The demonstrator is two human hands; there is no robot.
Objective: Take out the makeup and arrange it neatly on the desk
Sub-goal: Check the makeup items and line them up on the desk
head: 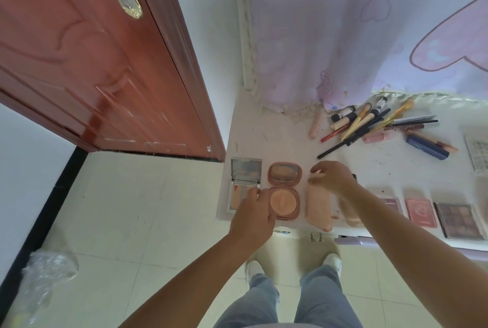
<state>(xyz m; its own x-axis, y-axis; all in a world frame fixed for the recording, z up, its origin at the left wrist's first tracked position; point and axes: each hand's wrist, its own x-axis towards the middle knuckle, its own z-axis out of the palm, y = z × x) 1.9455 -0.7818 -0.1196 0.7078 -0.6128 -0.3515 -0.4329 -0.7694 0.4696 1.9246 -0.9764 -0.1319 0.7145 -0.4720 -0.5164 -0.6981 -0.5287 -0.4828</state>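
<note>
An open pink powder compact lies at the desk's front left, mirror lid tilted back. My left hand rests against its left side, partly covering an open white mirrored compact. My right hand hovers with fingers spread over a peach flat case just right of the pink compact; whether it touches the case is unclear. Further right along the front edge lie red palettes and a brown eyeshadow palette. A loose heap of brushes, pencils and tubes sits at the back.
The white desk stands beside a red-brown door on the left. A lilac curtain hangs behind the desk. A clear plastic bag lies on the tiled floor at the lower left. My feet stand below the desk edge.
</note>
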